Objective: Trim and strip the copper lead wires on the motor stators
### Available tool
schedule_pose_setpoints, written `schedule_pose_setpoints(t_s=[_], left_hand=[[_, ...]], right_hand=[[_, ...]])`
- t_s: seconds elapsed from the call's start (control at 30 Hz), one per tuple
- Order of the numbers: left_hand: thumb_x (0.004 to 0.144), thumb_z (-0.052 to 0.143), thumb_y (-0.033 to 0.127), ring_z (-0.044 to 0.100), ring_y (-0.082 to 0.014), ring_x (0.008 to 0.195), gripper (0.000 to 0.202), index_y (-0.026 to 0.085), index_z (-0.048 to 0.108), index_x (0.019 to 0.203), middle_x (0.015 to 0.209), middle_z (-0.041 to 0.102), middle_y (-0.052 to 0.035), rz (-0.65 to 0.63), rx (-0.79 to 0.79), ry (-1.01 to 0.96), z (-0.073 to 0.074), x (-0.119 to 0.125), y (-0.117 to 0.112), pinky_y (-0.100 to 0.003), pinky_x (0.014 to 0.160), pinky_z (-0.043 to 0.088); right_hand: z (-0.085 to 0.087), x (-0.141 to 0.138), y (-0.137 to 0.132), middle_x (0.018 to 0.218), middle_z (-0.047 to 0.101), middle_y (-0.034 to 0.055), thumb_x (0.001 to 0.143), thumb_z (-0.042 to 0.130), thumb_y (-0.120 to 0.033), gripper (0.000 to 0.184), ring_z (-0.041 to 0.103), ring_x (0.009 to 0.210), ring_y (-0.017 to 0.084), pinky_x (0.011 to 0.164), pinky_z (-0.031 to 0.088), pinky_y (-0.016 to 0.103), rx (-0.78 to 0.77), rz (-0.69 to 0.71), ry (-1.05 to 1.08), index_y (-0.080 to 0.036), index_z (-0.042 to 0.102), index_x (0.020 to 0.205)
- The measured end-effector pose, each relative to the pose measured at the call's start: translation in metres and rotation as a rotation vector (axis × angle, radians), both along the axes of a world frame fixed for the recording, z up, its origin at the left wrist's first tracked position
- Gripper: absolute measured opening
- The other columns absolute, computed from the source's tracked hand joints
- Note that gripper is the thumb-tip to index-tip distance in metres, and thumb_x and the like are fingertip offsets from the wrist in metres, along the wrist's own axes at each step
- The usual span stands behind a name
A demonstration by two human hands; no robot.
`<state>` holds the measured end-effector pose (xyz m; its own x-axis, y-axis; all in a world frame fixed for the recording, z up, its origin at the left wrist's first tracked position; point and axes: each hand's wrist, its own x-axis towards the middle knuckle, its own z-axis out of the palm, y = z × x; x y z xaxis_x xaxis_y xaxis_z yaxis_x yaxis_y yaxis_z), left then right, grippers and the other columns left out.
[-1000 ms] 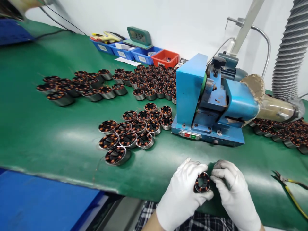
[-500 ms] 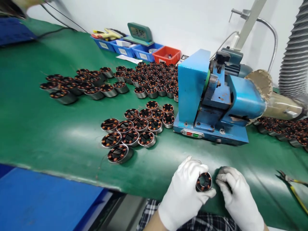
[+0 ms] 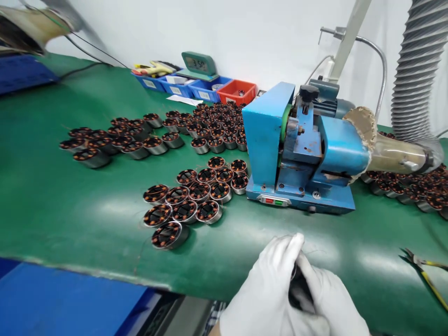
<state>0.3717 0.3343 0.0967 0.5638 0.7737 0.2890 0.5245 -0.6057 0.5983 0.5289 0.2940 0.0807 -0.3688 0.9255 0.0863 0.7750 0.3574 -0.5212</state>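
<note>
Mostly hidden, a metal-rimmed ring (image 3: 293, 272) was enclosed between the white-gloved left hand (image 3: 264, 289) and right hand (image 3: 332, 291), in front of a blue machine (image 3: 266, 140).

Only a sliver of its curved rim was exposed in the dark gap between the gloves. The left fingers were bent and pressed together, met near their tips by the right hand; whether the ring was pinched by one hand or both could not be told. On the green table (image 3: 101, 205), copper-wound rings (image 3: 200, 191) were clustered left of the machine, and yellow-handled cutters (image 3: 416, 262) were laid to the right.
</note>
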Motion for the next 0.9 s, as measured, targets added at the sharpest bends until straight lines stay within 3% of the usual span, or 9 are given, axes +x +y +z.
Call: schedule_pose_setpoints(t_s=[0.1, 0.17, 0.27, 0.4, 0.57, 0.63, 0.73, 0.83, 0.9], left_hand=[[0.064, 0.069, 0.043, 0.056, -0.0323, 0.105, 0.092, 0.015, 0.020, 0.137, 0.117, 0.054, -0.0167, -0.027, -0.107, 0.033, -0.003, 0.005, 0.003, -0.048, 0.086, 0.050], [0.072, 0.063, 0.032, 0.059, -0.0268, 0.096, 0.070, 0.019, 0.028, 0.132, 0.111, 0.056, -0.0117, -0.004, -0.168, 0.061, -0.004, 0.005, 0.006, -0.043, 0.082, 0.052], [0.080, 0.052, 0.020, 0.059, -0.0222, 0.091, 0.035, 0.024, 0.045, 0.114, 0.107, 0.056, -0.0066, 0.034, -0.207, 0.103, -0.002, 0.004, 0.007, -0.038, 0.076, 0.052], [0.080, 0.045, 0.012, 0.056, -0.0206, 0.090, 0.020, 0.021, 0.052, 0.097, 0.099, 0.058, -0.0048, -0.048, -0.148, 0.060, -0.001, 0.006, 0.008, -0.038, 0.080, 0.048], [0.078, 0.036, 0.007, 0.053, -0.0179, 0.077, 0.020, 0.020, 0.050, 0.077, 0.081, 0.058, -0.0015, -0.055, -0.029, 0.049, -0.001, 0.010, 0.009, -0.044, 0.091, 0.041], [0.078, 0.034, 0.007, 0.053, -0.0177, 0.075, 0.020, 0.021, 0.049, 0.074, 0.079, 0.058, -0.0012, -0.043, -0.004, 0.035, -0.002, 0.012, 0.010, -0.043, 0.088, 0.042], [0.078, 0.035, 0.008, 0.052, -0.0177, 0.072, 0.020, 0.021, 0.049, 0.073, 0.076, 0.058, -0.0013, -0.051, 0.011, 0.030, -0.006, 0.012, 0.011, -0.042, 0.086, 0.043], [0.081, 0.036, 0.011, 0.054, -0.0197, 0.075, 0.019, 0.020, 0.052, 0.076, 0.078, 0.059, -0.0030, -0.039, -0.008, 0.056, -0.011, 0.013, 0.011, -0.042, 0.081, 0.046], [0.080, 0.037, 0.011, 0.055, -0.0208, 0.077, 0.018, 0.020, 0.053, 0.078, 0.079, 0.059, -0.0042, -0.039, -0.014, 0.075, -0.011, 0.013, 0.011, -0.041, 0.077, 0.048]], right_hand=[[-0.010, 0.004, 0.007, 0.068, 0.068, 0.0044, 0.076, 0.047, -0.016, 0.061, 0.062, 0.053, 0.021, 0.049, 0.047, 0.029, -0.191, -0.008, -0.002, -0.008, 0.034, 0.135], [-0.013, 0.010, 0.010, 0.067, 0.068, 0.0048, 0.077, 0.045, -0.015, 0.051, 0.063, 0.057, 0.021, 0.053, 0.046, 0.029, -0.224, -0.055, -0.021, -0.012, 0.045, 0.128], [-0.008, 0.014, 0.012, 0.067, 0.066, 0.0035, 0.083, 0.043, -0.018, 0.023, 0.062, 0.061, 0.019, 0.060, 0.045, 0.027, -0.261, -0.165, 0.094, -0.019, 0.061, 0.096], [0.005, 0.009, 0.019, 0.059, 0.057, -0.0014, 0.085, 0.042, -0.023, 0.022, 0.050, 0.054, 0.013, 0.054, 0.039, 0.022, -0.458, -0.285, 0.404, -0.019, 0.055, 0.067], [0.002, 0.032, 0.022, 0.045, 0.037, -0.0078, 0.083, 0.050, -0.039, 0.028, 0.031, 0.037, 0.008, 0.037, 0.025, 0.021, -0.691, -0.487, 0.677, -0.018, 0.050, 0.065], [0.002, 0.052, 0.017, 0.045, 0.037, -0.0080, 0.084, 0.048, -0.046, 0.033, 0.031, 0.035, 0.008, 0.034, 0.025, 0.021, -0.592, -0.642, 0.712, -0.018, 0.050, 0.068], [0.009, 0.065, 0.008, 0.059, 0.057, -0.0001, 0.086, 0.050, -0.042, 0.026, 0.054, 0.051, 0.014, 0.046, 0.044, 0.023, -0.176, -0.703, 0.544, -0.018, 0.056, 0.077], [0.012, 0.048, 0.003, 0.090, 0.066, 0.0072, 0.087, 0.053, -0.028, 0.014, 0.063, 0.083, 0.019, 0.074, 0.052, 0.030, 0.210, -0.347, 0.241, -0.020, 0.062, 0.095], [0.008, 0.030, 0.004, 0.088, 0.066, 0.0075, 0.091, 0.044, -0.022, 0.019, 0.064, 0.079, 0.018, 0.071, 0.053, 0.029, 0.363, -0.119, 0.078, -0.020, 0.062, 0.097]])
